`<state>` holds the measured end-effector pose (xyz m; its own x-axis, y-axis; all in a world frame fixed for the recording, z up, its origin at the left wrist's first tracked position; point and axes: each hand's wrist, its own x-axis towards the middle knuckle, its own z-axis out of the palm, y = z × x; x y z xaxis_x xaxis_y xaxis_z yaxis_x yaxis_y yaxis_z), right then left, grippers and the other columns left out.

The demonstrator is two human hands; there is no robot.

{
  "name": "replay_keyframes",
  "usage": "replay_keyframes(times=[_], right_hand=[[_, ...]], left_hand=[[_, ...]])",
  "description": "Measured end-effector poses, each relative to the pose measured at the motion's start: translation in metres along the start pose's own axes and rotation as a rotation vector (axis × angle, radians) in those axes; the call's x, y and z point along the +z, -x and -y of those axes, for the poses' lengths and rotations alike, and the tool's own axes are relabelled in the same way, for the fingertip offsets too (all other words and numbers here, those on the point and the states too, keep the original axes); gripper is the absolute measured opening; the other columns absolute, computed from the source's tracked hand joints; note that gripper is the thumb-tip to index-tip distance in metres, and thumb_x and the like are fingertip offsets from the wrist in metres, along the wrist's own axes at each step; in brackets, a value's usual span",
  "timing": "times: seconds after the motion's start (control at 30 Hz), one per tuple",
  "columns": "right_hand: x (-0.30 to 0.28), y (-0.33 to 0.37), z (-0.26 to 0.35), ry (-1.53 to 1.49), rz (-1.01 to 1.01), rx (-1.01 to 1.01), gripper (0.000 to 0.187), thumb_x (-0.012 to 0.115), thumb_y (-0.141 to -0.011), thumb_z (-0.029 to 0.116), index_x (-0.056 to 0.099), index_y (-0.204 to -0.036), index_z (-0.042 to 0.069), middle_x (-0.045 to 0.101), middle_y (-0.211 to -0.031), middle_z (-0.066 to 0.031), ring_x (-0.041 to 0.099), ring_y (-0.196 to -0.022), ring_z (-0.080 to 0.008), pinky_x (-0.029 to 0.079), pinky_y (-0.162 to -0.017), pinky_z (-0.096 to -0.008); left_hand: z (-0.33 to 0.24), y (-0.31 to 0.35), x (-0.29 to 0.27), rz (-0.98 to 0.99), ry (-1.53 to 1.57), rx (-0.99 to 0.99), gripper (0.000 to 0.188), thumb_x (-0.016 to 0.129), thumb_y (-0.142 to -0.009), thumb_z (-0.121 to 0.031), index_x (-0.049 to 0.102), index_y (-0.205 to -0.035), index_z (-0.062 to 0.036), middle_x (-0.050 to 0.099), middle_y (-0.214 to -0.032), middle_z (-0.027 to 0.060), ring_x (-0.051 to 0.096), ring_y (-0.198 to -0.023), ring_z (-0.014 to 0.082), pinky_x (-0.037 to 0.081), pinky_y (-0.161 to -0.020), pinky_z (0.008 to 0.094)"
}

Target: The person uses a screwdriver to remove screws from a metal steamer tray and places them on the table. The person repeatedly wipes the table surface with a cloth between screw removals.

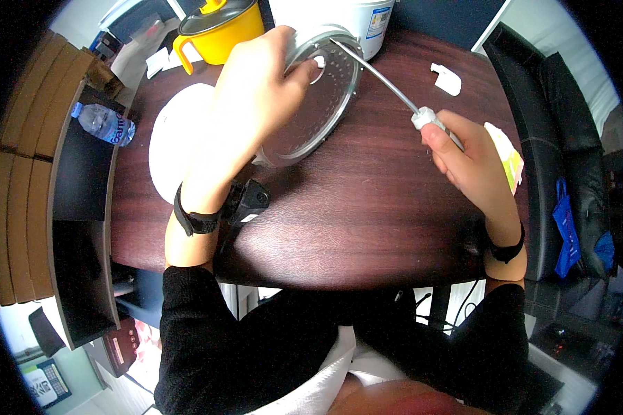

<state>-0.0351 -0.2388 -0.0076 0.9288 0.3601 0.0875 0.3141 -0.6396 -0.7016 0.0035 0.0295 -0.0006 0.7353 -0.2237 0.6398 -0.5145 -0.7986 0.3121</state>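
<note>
My left hand (259, 86) grips a round transparent lid (311, 124) tilted up on its edge, its thumb at the small white piece in the lid's middle. In my right hand (467, 155) is a screwdriver (389, 83) with a pale handle and a long thin metal shaft. The shaft slants up and left, its tip at the lid's upper rim; whether it touches cannot be made out. Beneath my left forearm lies a white rounded object (175, 142), washed out by glare and partly covered. A black device (255, 198) sits beside my left wrist.
At the back of the dark wooden table (346, 235) stand a yellow pot (221, 34) with a dark lid and a white bucket (375, 34). A white plastic piece (448, 81) lies at the back right, a packet (511, 162) by my right hand. Left is a water bottle (104, 123).
</note>
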Motion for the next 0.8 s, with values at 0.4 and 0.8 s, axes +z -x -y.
replay_keyframes(times=[0.4, 0.8], right_hand=[[0.019, 0.003, 0.004, -0.684, 0.283, 0.207, 0.044, 0.038, -0.100, 0.043, 0.051, -0.083, 0.004, 0.045, -0.050, 0.0007, 0.037, -0.033, -0.0046, 0.027, -0.034, -0.0198], [0.023, 0.004, 0.004, -0.672, 0.301, 0.177, 0.042, 0.034, -0.101, 0.041, 0.051, -0.085, 0.005, 0.047, -0.052, 0.0004, 0.034, -0.033, -0.0036, 0.026, -0.032, -0.0181]], left_hand=[[0.000, -0.002, -0.006, -0.003, 0.026, -0.067, 0.029, 0.069, -0.079, -0.021, 0.058, -0.087, 0.0040, 0.061, -0.075, 0.0260, 0.063, -0.078, 0.0403, 0.050, -0.068, 0.0429], [0.001, 0.000, -0.005, 0.048, 0.036, -0.047, 0.030, 0.068, -0.080, -0.023, 0.057, -0.091, 0.0029, 0.062, -0.078, 0.0235, 0.063, -0.078, 0.0379, 0.049, -0.069, 0.0417]])
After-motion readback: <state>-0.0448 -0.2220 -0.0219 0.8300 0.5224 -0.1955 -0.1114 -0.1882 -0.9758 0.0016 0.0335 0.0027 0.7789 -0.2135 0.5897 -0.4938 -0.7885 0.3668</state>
